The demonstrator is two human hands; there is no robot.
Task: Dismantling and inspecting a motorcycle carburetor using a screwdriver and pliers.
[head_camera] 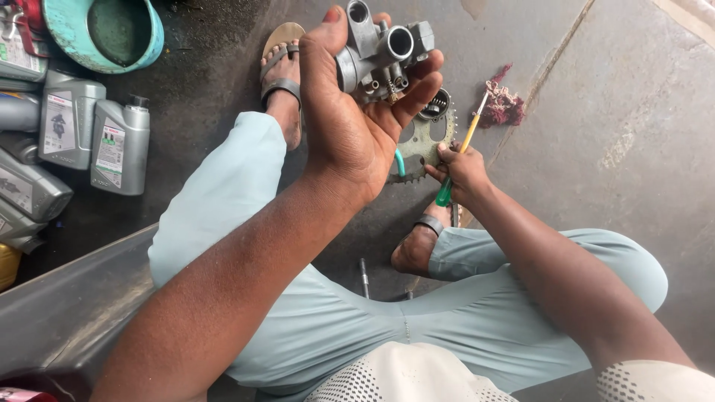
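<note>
Head view: grey oil bottles (93, 134) stand at far left on the floor (611, 134). Left hand (350, 126) is raised, fingers (417, 93) clamped around a grey carburettor (380, 52). Lower right, right hand (465, 175) grips a green-handled screwdriver (456, 167), seemingly over a sprocket (424, 141).

floor (618, 134): grey stone slabs, oil-dark at left | 1 teal basin (71, 30) | daylight
</note>
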